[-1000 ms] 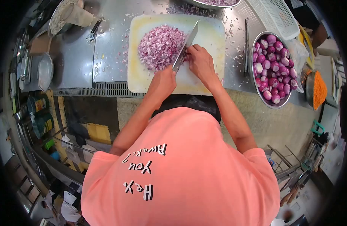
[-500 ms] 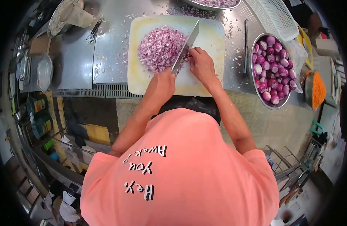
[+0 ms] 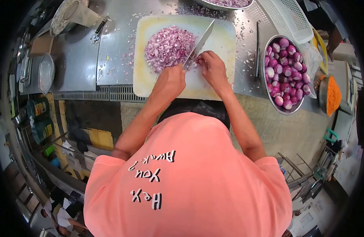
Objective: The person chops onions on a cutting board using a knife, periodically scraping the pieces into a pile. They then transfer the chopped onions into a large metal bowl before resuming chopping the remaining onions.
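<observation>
My left hand (image 3: 169, 83) is closed around the handle of a large kitchen knife (image 3: 202, 41), its blade slanting up and away to the right over the cutting board (image 3: 223, 35). On the blade's right side, my right hand (image 3: 214, 69) has its fingers bent and pressed together on a piece of red onion (image 3: 196, 61), mostly hidden under the fingertips. Left of the blade lies a heap of finely chopped red onion (image 3: 168, 48). The white board has yellowish stains.
A metal bowl of peeled red onions (image 3: 286, 75) stands at the right, near shredded orange food (image 3: 333, 96) in another bowl. A chopped-onion bowl (image 3: 229, 4) and white plastic basket (image 3: 292, 21) sit at the back. A small tool (image 3: 98, 31) lies on the left.
The knife and my left hand have shifted slightly up and to the right, and the blade sits at a lower slant. My right hand stays at the onion, having moved a little.
</observation>
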Motion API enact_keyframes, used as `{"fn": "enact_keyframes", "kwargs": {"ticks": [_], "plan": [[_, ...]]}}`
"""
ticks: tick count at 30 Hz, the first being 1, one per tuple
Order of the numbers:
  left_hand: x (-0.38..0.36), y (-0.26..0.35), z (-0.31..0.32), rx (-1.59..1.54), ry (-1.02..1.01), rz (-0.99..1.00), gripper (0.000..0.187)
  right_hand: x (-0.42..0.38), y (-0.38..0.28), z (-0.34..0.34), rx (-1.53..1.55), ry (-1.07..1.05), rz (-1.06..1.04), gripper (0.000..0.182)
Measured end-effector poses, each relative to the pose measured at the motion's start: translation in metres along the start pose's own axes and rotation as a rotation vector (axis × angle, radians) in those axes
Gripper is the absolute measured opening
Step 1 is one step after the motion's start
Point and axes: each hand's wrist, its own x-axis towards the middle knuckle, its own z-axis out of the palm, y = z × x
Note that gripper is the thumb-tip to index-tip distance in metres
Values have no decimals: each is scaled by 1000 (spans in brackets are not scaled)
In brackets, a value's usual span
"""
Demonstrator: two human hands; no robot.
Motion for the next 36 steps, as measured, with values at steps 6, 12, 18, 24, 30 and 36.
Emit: {"fn": "enact_keyframes", "kwargs": {"ticks": [6,12,18,24,30,36], "plan": [[-6,-23,14,120,-6,89,17,-13,2,12,48,122,37,10],[-22,-1,-11,177,-76,87,14,-8,-3,12,30,173,30,11],[-23,-11,-1,230,-141,99,11,-11,5,12,11,176,24,10],[-11,-20,0,227,-111,174,10,-11,6,16,24,190,14,8],[-19,-26,3,231,-101,165,8,-15,3,19,30,202,24,9],[-22,-15,-6,194,-118,138,9,-12,2,18,27,228,8,9]]}}
